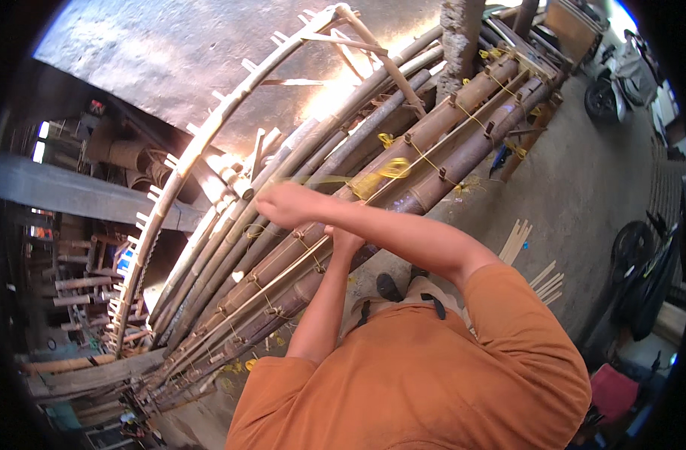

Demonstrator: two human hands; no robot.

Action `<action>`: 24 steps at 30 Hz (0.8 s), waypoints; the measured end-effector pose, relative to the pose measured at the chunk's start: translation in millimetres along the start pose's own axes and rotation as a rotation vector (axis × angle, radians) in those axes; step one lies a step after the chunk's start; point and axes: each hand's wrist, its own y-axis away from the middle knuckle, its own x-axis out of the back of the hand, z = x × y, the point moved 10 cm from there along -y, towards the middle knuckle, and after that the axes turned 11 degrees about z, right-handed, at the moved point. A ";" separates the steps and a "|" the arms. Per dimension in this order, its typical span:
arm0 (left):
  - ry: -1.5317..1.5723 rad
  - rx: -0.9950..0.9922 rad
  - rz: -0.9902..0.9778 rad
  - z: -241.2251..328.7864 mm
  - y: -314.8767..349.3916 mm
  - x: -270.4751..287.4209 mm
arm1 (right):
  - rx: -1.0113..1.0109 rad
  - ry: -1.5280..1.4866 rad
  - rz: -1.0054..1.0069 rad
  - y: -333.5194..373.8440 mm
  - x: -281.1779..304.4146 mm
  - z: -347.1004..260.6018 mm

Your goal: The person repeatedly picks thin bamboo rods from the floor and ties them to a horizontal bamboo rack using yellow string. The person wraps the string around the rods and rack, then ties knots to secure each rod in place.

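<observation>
My right arm reaches across to the left over my left wrist. My right hand (286,205) is closed in a fist, slightly blurred, with a yellow plastic strip (380,178) running from it to the right in loose loops. My left hand (346,238) is at the near bamboo poles, mostly hidden under my right forearm; its fingers do not show well. Two thick brown bamboo poles (451,166) lie side by side in front of me, with short pegs standing out of them. Thin bamboo strips (245,306) run lengthwise between the poles, and yellow ties (469,114) cross them.
A curved bamboo frame (208,127) with short pegs leans beyond more poles (305,146). A concrete post (460,49) stands at the far end. Cut bamboo slats (515,240) lie on the floor at right, near a motorcycle (629,262). Another parked motorcycle (620,86) is farther off.
</observation>
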 end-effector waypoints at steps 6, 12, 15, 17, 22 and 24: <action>-0.240 0.434 -0.173 -22.8 -0.5 2.6 | -0.007 0.346 -0.422 -45.3 -26.0 57.3; -0.237 0.407 -0.085 -14.8 2.0 3.4 | -0.419 0.448 -0.048 50.7 69.5 166.2; -0.251 0.409 -0.058 -14.6 -0.6 3.5 | -0.375 -0.458 -0.251 79.3 88.0 88.9; -0.325 0.422 -0.059 -23.6 2.7 5.3 | 0.122 -0.317 -0.353 154.2 86.3 6.8; -0.014 0.358 -0.023 -36.2 -16.1 -3.9 | -0.388 -0.018 -0.282 236.4 26.7 127.1; 0.422 0.316 0.066 -1.6 -74.9 13.3 | -0.291 0.098 -0.262 243.2 23.2 121.0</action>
